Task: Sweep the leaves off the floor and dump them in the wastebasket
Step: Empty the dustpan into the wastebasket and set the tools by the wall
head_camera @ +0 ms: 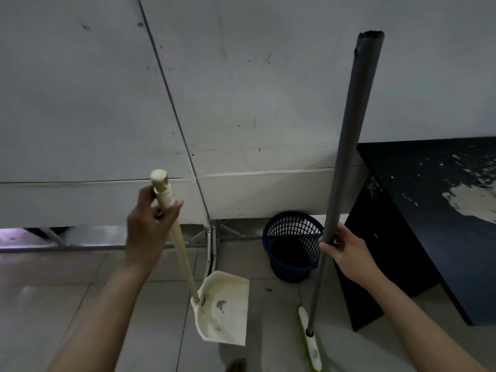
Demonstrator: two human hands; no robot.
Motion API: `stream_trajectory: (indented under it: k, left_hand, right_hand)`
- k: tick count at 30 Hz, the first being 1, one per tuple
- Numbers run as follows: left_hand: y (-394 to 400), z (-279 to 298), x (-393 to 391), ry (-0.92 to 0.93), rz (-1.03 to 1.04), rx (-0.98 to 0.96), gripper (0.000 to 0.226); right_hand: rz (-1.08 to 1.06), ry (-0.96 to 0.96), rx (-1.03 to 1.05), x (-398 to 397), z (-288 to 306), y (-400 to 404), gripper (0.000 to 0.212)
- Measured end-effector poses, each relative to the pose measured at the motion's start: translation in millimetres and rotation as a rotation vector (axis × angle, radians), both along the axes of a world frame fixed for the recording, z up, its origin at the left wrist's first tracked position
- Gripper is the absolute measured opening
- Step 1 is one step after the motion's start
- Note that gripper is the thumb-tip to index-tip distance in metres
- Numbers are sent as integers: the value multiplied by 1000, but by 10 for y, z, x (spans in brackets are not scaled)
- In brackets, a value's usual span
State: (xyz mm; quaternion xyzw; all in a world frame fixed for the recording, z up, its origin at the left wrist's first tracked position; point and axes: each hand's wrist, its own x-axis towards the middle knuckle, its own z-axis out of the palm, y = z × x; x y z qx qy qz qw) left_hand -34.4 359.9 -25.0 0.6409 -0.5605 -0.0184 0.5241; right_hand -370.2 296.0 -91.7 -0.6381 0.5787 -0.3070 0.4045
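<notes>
My left hand [149, 226] grips the top of a cream long-handled dustpan [224, 310], whose scoop hangs just above the tiled floor with a few dark leaf bits in it. My right hand [346, 255] is closed around the grey pole of a broom [346, 157], held upright; its pale green head [310, 339] rests on the floor. A dark blue mesh wastebasket [292, 245] stands against the wall between the two handles, behind the dustpan. A small dark leaf scrap [268, 289] lies on the tiles near the basket.
A black table [434, 210] with flaked paint fills the right side, close to the broom. A white panel wall [241, 103] with a metal frame foot [213, 245] runs across the back. Grey floor tiles [67, 291] extend to the left.
</notes>
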Motion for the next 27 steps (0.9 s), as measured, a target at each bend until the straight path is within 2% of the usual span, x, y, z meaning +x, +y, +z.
stream_trajectory:
  k: [3,11,20,27]
  left_hand:
    - [-191,-290,83,80,-20,118,31]
    - [-720,-907,245,149,-85,332,33]
    - [-1154,-1398,296,296,-131,460,23]
    - [-1456,-1456,448,320,-220,468,23]
  right_hand:
    - [-5,14,6,166,-3,-108,27]
    - [-54,56,12,665,9,-451,32]
    - [-64,-33,42,1304,-5,-807,32]
    - [76,-82,76,1705,-3,-1003,35]
